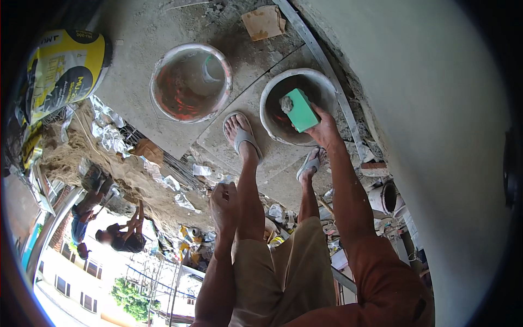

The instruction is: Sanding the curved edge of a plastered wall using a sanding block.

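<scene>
My right hand [325, 130] grips a green block [303, 112], perhaps a foam float or sponge, by its lower right side. A lump of wet grey mortar [286, 104] sits at the block's left edge. Both are above a round bucket [267, 122] with a mortar-crusted rim, whose dark inside they partly hide. My left hand [224, 206] hangs lower, in front of my leg, its fingers curled with nothing visible in them. Left of that bucket stands a second bucket [157, 96], holding murky liquid and a pale curved thing [209, 69] with a green edge.
A smooth plastered wall [429, 122] rises at the right, with a long metal straightedge [322, 57] along its foot. Torn cardboard [264, 22] lies on the concrete. A yellow-black bag [65, 69] stands at left. Rubble and plastic litter surround my sandalled feet [245, 137]. Two people [126, 239] are farther off.
</scene>
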`<state>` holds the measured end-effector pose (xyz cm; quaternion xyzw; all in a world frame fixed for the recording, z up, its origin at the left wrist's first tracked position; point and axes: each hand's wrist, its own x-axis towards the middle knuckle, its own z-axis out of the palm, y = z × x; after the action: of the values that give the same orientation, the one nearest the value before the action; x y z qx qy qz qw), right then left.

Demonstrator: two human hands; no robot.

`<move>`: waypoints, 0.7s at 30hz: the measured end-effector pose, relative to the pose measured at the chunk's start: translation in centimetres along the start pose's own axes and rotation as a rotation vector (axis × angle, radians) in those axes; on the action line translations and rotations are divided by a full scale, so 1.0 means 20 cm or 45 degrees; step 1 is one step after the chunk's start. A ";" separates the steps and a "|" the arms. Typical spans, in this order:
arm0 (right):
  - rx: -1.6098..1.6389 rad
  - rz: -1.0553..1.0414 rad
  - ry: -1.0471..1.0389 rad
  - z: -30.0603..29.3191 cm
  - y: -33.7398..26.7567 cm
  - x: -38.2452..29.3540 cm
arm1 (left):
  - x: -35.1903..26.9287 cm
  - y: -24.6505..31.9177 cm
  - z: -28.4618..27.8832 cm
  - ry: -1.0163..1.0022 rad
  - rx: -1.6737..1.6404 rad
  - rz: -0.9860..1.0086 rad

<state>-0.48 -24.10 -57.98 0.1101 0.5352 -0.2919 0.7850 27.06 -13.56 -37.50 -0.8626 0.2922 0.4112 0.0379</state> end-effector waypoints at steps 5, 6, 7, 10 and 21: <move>0.299 0.021 -0.096 -0.21 -0.04 -0.21 | 0.51 0.40 -0.13 0.393 -0.342 0.488; 0.322 -0.003 -0.177 -0.25 -0.05 -0.26 | 0.64 0.50 -0.17 0.442 -0.329 0.628; 0.355 -0.020 -0.263 -0.27 -0.02 -0.30 | 0.79 0.60 -0.21 0.493 -0.300 0.767; 0.435 -0.007 -0.329 -0.29 0.04 -0.42 | 1.26 0.90 -0.27 0.618 -0.168 0.956; 0.583 0.094 0.075 -0.33 0.42 -0.88 | 2.59 1.16 -0.26 0.512 1.058 1.122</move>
<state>-5.29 -8.11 -45.92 0.3132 0.4733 -0.3735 0.7338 43.69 -58.91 -67.87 -0.6353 0.7560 0.0706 0.1410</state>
